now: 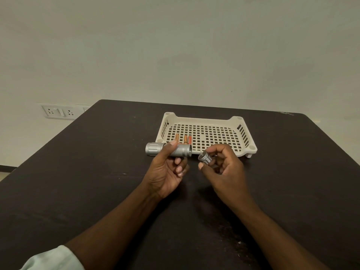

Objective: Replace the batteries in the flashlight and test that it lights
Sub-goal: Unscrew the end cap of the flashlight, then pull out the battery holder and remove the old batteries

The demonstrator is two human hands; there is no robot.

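My left hand [167, 168] grips a silver flashlight body [184, 150] held level above the table, its head pointing left and its open tail end facing right. The detached silver tail cap [204, 159] is pinched in the fingers of my right hand [226, 168], a short gap to the right of the open end. Three orange and copper batteries [185, 139] lie side by side in the left part of a cream perforated tray [239, 121] just behind the flashlight.
The tray stands on a dark table [97, 172] near its far middle. A pale wall rises behind the table, with a white socket panel [58, 112] at the left. A light sleeve [52, 259] shows at the bottom left.
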